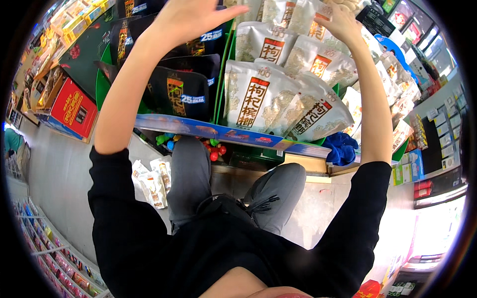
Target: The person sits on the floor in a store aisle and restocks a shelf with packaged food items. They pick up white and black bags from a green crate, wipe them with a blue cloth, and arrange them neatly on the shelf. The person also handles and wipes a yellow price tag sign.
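At the top edge, my left hand reaches over upright black pouches, its thumb stretched out to the right. The rest of its fingers are partly cut off by the picture's edge. My right hand is farther right, at the back rows of silver-white pouches. Its thumb is spread away from the other fingers and lies over or against a pouch. I see nothing held in either hand. A green divider parts the black pouches from the silver-white ones in the display bin.
A blue cloth hangs at the bin's front right corner. Several silver-white pouches lie on the floor by my left knee. To the left stand a red carton and a packed shelf rack. More pouches fill the right side.
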The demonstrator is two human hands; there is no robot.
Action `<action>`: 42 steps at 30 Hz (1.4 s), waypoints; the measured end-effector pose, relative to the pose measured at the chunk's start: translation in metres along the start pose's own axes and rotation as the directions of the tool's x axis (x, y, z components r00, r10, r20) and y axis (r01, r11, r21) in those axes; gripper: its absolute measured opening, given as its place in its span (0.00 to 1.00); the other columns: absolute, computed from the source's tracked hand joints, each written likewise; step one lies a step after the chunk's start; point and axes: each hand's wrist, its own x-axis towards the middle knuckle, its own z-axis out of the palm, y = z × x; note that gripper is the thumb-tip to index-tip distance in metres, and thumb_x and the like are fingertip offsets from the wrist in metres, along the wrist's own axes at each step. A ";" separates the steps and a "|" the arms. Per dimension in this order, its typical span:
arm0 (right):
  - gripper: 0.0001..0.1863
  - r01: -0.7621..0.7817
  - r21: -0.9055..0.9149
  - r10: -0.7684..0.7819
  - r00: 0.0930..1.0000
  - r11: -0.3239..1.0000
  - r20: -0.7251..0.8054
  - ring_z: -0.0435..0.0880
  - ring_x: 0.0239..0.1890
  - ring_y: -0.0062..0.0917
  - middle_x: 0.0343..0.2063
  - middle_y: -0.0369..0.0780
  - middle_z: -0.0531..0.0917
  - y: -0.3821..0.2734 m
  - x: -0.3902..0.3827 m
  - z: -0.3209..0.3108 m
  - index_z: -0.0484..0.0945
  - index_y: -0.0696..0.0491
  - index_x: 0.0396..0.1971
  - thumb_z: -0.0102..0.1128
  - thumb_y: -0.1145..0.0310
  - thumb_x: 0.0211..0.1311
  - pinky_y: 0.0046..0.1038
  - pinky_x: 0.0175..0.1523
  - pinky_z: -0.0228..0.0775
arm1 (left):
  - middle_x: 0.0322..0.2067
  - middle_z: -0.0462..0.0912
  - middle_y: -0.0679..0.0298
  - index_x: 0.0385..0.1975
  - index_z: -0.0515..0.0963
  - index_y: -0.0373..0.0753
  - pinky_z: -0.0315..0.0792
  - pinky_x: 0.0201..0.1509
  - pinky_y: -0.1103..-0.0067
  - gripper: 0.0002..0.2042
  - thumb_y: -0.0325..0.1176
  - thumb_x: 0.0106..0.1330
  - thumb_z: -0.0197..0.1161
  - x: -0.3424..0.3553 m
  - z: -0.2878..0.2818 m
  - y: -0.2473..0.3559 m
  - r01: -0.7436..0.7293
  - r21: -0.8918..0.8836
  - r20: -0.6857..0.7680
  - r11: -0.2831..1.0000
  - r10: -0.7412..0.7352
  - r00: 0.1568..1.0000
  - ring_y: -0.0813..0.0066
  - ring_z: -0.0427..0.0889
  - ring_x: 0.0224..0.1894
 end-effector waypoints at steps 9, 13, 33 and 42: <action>0.12 0.463 0.300 -0.245 0.798 0.834 -0.551 0.80 0.45 0.36 0.38 0.44 0.83 -0.058 -0.236 -0.070 0.78 0.60 0.41 0.59 0.79 0.55 0.46 0.65 0.56 | 0.45 0.78 0.54 0.41 0.77 0.36 0.66 0.56 0.72 0.10 0.27 0.59 0.62 -0.325 -0.095 0.049 0.736 0.030 -0.572 0.676 -0.592 0.567 0.63 0.75 0.50; 0.07 0.435 0.310 -0.310 0.873 0.846 -0.377 0.82 0.42 0.33 0.33 0.44 0.83 -0.066 -0.343 -0.033 0.80 0.60 0.34 0.57 0.79 0.56 0.48 0.62 0.60 | 0.44 0.76 0.52 0.44 0.75 0.34 0.66 0.54 0.70 0.18 0.40 0.61 0.62 -0.555 -0.077 0.128 0.980 0.083 -0.378 -0.182 -0.916 -0.138 0.60 0.73 0.49; 0.07 0.247 0.364 -0.281 0.959 0.898 0.042 0.80 0.42 0.39 0.36 0.46 0.82 -0.154 -0.392 -0.027 0.80 0.62 0.34 0.57 0.83 0.54 0.38 0.50 0.71 | 0.67 0.53 0.64 0.62 0.59 0.43 0.50 0.67 0.50 0.29 0.23 0.58 0.53 -0.744 0.067 0.113 0.673 0.740 0.321 -0.011 -0.873 -0.367 0.64 0.48 0.70; 0.09 0.219 0.416 -0.277 0.957 0.883 0.085 0.80 0.41 0.38 0.35 0.43 0.81 -0.175 -0.371 -0.027 0.80 0.59 0.30 0.62 0.82 0.44 0.34 0.47 0.72 | 0.55 0.71 0.68 0.56 0.69 0.49 0.50 0.64 0.47 0.19 0.36 0.64 0.48 -0.809 0.092 0.119 0.529 0.820 0.456 0.219 -0.809 -0.371 0.68 0.66 0.60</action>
